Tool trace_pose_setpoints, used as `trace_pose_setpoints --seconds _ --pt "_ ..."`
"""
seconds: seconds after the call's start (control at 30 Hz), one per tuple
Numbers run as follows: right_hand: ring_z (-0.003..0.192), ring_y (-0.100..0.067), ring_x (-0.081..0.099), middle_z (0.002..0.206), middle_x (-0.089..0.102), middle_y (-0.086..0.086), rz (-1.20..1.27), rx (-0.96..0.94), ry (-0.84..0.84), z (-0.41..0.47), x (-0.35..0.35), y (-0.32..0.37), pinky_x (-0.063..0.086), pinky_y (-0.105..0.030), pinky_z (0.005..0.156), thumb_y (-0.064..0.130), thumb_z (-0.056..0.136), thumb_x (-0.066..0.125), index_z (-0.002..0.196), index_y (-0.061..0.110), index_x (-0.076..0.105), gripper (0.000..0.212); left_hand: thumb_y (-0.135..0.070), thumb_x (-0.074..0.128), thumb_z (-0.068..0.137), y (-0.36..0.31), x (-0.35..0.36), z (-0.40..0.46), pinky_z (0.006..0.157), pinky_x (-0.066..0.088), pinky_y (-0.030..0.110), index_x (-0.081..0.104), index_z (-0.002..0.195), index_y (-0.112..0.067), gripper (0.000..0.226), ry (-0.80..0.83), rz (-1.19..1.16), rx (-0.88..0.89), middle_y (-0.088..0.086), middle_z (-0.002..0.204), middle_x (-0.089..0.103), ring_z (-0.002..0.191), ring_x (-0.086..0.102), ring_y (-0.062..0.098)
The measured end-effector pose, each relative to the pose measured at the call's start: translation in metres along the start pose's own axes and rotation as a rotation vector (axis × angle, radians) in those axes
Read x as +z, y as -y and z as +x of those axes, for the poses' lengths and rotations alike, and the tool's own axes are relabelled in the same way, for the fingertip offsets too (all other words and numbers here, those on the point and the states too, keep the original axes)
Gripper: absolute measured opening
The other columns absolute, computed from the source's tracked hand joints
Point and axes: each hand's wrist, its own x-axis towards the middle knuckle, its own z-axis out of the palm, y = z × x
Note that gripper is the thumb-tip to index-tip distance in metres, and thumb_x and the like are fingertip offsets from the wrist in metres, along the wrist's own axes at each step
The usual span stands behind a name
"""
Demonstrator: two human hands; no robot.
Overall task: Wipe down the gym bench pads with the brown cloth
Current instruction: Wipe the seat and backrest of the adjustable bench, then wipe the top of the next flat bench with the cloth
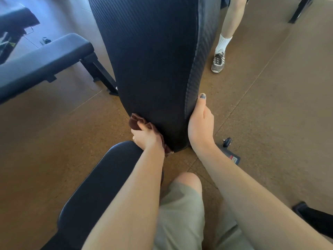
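Observation:
The black back pad [151, 60] of the bench is raised and fills the upper middle of the view. Its black seat pad [100, 188] lies below, under my left forearm. My left hand [146, 138] grips the bunched brown cloth [137, 122] and holds it against the pad's lower left edge. My right hand [200, 123] grips the pad's lower right edge, thumb up along the side and fingers hidden behind it.
A second flat black bench [41, 58] stands to the left. Another person's leg and brown shoe [219, 60] stand right of the pad. The bench base with a small wheel [228, 141] sits on the brown floor. Black frame parts lie at the top right and bottom right.

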Motion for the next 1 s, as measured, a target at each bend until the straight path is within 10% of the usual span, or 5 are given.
trace_pose_setpoints --seconds 0.2,0.5,0.8,1.0 --pt "0.142 -0.020 0.047 0.155 0.051 0.003 -0.008 0.130 0.019 -0.025 -0.019 0.056 0.033 -0.041 0.123 0.043 0.114 0.023 0.152 0.031 0.045 0.045 -0.056 0.037 0.107 -0.088 -0.025 -0.040 0.112 0.045 0.048 0.057 0.141 -0.024 0.051 0.025 0.039 -0.164 -0.002 0.129 0.065 0.121 0.061 0.030" --pt "0.118 -0.009 0.060 0.130 0.063 0.001 0.072 -0.201 -0.281 -0.088 -0.045 0.263 0.047 -0.020 0.104 0.014 0.100 0.054 0.138 0.021 0.053 0.039 -0.064 0.036 0.104 -0.299 -0.086 -0.171 0.114 0.044 0.050 0.045 0.148 -0.031 0.056 0.369 0.126 -0.116 -0.005 0.137 0.060 0.121 0.061 0.024" --pt "0.124 -0.020 0.063 0.128 0.070 0.003 -0.115 0.203 0.647 -0.127 -0.053 0.406 0.043 -0.052 0.116 0.025 0.102 0.058 0.138 0.032 0.061 0.036 -0.062 0.034 0.105 -0.455 -0.149 -0.224 0.108 0.049 0.047 0.057 0.140 -0.022 0.058 0.856 0.304 -0.331 0.007 0.128 0.071 0.117 0.068 0.026" --pt "0.111 -0.025 0.071 0.116 0.075 -0.005 -0.106 0.217 0.795 -0.110 -0.071 0.440 0.051 -0.053 0.110 0.015 0.091 0.072 0.117 0.019 0.069 0.027 -0.060 0.030 0.106 -0.493 -0.145 -0.232 0.108 0.049 0.052 0.060 0.136 -0.020 0.059 0.986 0.373 -0.282 0.011 0.123 0.074 0.114 0.071 0.031"
